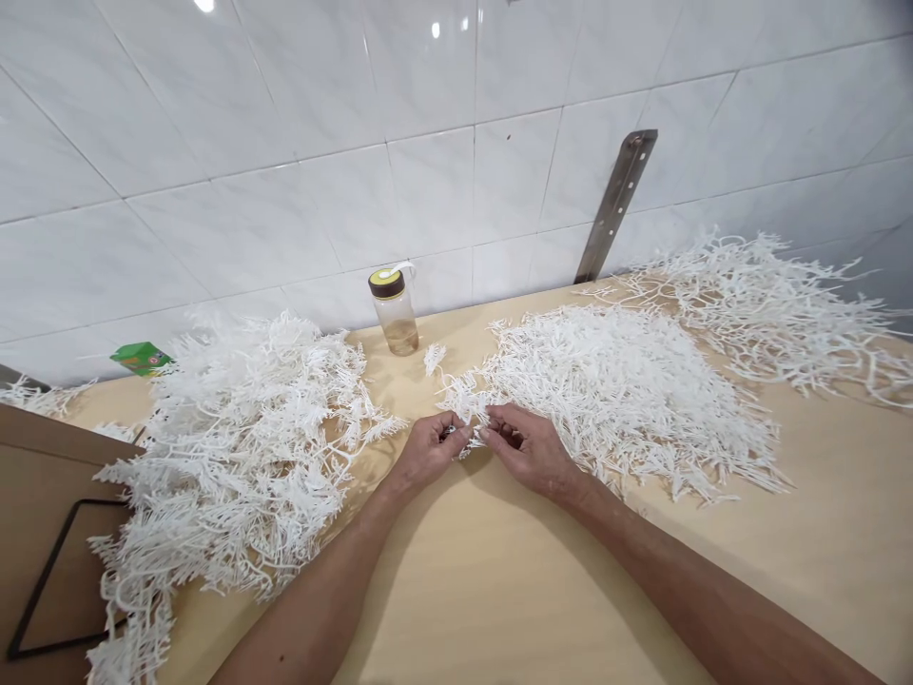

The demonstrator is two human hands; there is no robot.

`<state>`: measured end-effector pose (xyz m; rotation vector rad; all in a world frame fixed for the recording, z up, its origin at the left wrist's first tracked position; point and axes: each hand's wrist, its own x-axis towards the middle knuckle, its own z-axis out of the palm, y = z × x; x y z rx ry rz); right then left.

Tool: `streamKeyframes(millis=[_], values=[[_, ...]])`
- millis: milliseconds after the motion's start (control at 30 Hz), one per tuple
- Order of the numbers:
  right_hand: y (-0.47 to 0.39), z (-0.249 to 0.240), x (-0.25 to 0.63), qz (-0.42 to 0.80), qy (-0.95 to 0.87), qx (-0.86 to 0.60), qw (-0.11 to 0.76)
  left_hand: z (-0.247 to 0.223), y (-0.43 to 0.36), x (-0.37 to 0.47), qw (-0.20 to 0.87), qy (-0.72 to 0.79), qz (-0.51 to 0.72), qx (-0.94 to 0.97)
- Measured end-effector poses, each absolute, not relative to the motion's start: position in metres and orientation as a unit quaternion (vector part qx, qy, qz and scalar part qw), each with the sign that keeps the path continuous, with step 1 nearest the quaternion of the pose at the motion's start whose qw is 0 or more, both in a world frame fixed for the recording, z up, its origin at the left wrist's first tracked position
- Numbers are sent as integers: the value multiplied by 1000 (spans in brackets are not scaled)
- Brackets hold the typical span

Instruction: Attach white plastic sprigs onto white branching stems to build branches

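Observation:
My left hand (433, 447) and my right hand (529, 445) meet at the middle of the table, fingertips a short gap apart. Both are pinched on a small white branched plastic piece (471, 419), partly covered by the fingers. Just beyond them lies a small cluster of similar white pieces (462, 388), which runs into a wide heap of short white sprigs (613, 381) beside my right hand. To the left of my left hand rises a taller tangled pile of white branched strands (249, 447).
A clear bottle (397, 319) with a dark-rimmed lid stands near the tiled wall (428, 190). Longer white stems (777, 304) lie at the back right, near a metal bracket (614, 209). A cardboard box (57, 533) and a green carton (141, 358) are at the left.

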<state>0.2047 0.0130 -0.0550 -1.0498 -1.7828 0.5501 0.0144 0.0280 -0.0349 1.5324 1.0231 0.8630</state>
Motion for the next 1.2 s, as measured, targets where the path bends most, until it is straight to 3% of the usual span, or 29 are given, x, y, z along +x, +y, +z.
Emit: streamKeyframes(millis=[600,1000,1200], values=[[12,-53,203,238,-735,-433,465,-35,26,17,470,437,353,681],[14,-58,203,177,-784,-410,430,-38,28,16,512,396,352,676],[13,-59,202,164,-776,-421,440,-38,28,17,453,432,344,700]])
